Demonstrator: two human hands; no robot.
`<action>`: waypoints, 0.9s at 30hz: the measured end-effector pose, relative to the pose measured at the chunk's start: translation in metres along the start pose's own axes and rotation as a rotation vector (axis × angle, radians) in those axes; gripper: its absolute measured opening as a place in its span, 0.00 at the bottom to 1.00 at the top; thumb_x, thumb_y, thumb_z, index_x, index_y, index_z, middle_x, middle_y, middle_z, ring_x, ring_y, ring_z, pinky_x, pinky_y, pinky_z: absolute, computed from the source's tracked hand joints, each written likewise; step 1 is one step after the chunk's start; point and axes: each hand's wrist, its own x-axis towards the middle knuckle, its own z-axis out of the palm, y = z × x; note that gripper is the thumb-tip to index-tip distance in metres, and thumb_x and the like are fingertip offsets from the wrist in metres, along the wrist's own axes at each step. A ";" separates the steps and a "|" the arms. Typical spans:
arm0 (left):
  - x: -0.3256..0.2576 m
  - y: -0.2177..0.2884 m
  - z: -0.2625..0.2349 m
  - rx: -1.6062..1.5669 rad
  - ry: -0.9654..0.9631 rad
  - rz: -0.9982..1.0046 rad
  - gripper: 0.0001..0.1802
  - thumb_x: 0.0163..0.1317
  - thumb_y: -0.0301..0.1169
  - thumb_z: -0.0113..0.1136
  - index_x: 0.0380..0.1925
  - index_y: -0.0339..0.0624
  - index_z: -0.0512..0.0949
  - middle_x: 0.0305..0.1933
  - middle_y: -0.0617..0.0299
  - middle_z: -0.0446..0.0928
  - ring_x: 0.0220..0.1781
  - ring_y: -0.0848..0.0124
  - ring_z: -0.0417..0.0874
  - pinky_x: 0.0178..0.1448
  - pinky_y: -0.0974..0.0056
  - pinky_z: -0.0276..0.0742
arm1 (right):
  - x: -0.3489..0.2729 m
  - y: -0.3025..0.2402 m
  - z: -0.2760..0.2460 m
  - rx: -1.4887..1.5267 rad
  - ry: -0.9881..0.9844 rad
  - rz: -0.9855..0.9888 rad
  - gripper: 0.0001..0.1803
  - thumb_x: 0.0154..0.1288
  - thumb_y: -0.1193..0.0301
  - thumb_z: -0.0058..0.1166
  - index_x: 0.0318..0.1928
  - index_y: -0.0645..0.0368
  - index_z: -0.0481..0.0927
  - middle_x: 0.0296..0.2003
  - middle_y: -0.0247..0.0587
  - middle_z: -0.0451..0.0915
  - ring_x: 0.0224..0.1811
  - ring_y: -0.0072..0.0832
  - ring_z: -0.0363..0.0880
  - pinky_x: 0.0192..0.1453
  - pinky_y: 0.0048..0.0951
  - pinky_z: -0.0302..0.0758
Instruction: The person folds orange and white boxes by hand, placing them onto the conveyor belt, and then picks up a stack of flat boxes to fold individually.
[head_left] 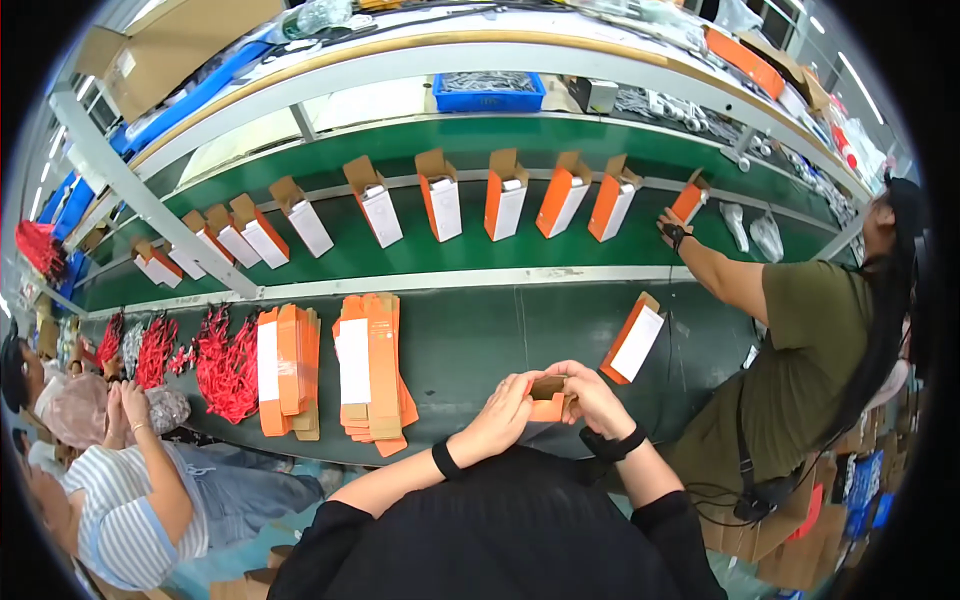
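My left hand (503, 410) and my right hand (590, 395) both grip a small orange carton (547, 398) with a brown inner flap, held just above the near edge of the green work surface (480, 340). Each wrist wears a black band. A finished orange and white box (632, 340) lies on the surface just beyond my right hand. To my left lie two stacks of flat orange carton blanks (368, 372), (288, 368).
Several open orange and white boxes (440, 205) ride in a row on the green conveyor belt (400, 250). A co-worker's hand (672, 230) on the right reaches for one box (690, 197). Red cord bundles (225, 365) lie at left, near another seated person (130, 480). A blue bin (490, 92) sits on the shelf above.
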 end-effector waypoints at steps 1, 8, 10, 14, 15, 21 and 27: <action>-0.002 0.001 -0.001 0.008 -0.050 -0.002 0.22 0.62 0.24 0.38 0.58 0.37 0.63 0.56 0.48 0.66 0.62 0.55 0.67 0.66 0.57 0.62 | -0.002 0.000 0.000 -0.231 0.013 -0.014 0.22 0.58 0.80 0.35 0.54 0.59 0.67 0.34 0.40 0.78 0.19 0.19 0.75 0.20 0.19 0.74; -0.009 -0.003 -0.007 0.051 -0.009 -0.025 0.25 0.60 0.18 0.38 0.60 0.36 0.61 0.55 0.46 0.66 0.61 0.54 0.66 0.64 0.58 0.63 | -0.042 0.037 0.028 -0.192 0.105 -0.365 0.25 0.66 0.73 0.47 0.63 0.58 0.60 0.52 0.47 0.73 0.30 0.22 0.80 0.28 0.21 0.77; -0.008 -0.002 -0.004 0.076 -0.012 -0.030 0.28 0.59 0.17 0.38 0.62 0.36 0.60 0.55 0.45 0.66 0.61 0.53 0.66 0.64 0.58 0.64 | -0.027 0.054 0.034 -0.531 0.296 -0.555 0.26 0.64 0.71 0.50 0.62 0.57 0.63 0.49 0.46 0.76 0.37 0.31 0.82 0.41 0.32 0.76; -0.010 -0.012 0.003 0.021 0.057 0.025 0.34 0.64 0.26 0.44 0.69 0.35 0.47 0.62 0.44 0.59 0.65 0.51 0.60 0.68 0.55 0.57 | -0.016 0.046 0.043 -0.736 0.380 -0.432 0.32 0.67 0.71 0.45 0.70 0.58 0.52 0.54 0.51 0.72 0.52 0.40 0.76 0.53 0.35 0.73; -0.009 -0.014 0.001 -0.054 0.052 0.020 0.36 0.67 0.30 0.44 0.71 0.36 0.42 0.67 0.44 0.55 0.69 0.52 0.55 0.71 0.55 0.51 | -0.015 0.048 0.043 -0.688 0.316 -0.560 0.33 0.68 0.68 0.45 0.71 0.58 0.51 0.55 0.50 0.71 0.55 0.42 0.75 0.53 0.36 0.73; -0.008 -0.031 -0.016 -0.369 -0.139 -0.092 0.35 0.68 0.36 0.39 0.72 0.45 0.43 0.73 0.53 0.45 0.73 0.58 0.48 0.75 0.57 0.42 | -0.023 0.046 0.025 0.222 -0.089 -0.180 0.30 0.71 0.66 0.44 0.71 0.51 0.55 0.40 0.29 0.73 0.31 0.15 0.68 0.36 0.18 0.71; -0.009 -0.018 -0.013 -0.223 -0.106 -0.093 0.32 0.64 0.31 0.40 0.70 0.44 0.51 0.68 0.52 0.56 0.71 0.61 0.55 0.74 0.59 0.46 | -0.018 0.032 0.050 -0.651 0.268 -0.813 0.19 0.62 0.79 0.49 0.55 0.57 0.71 0.43 0.42 0.81 0.39 0.33 0.83 0.41 0.30 0.80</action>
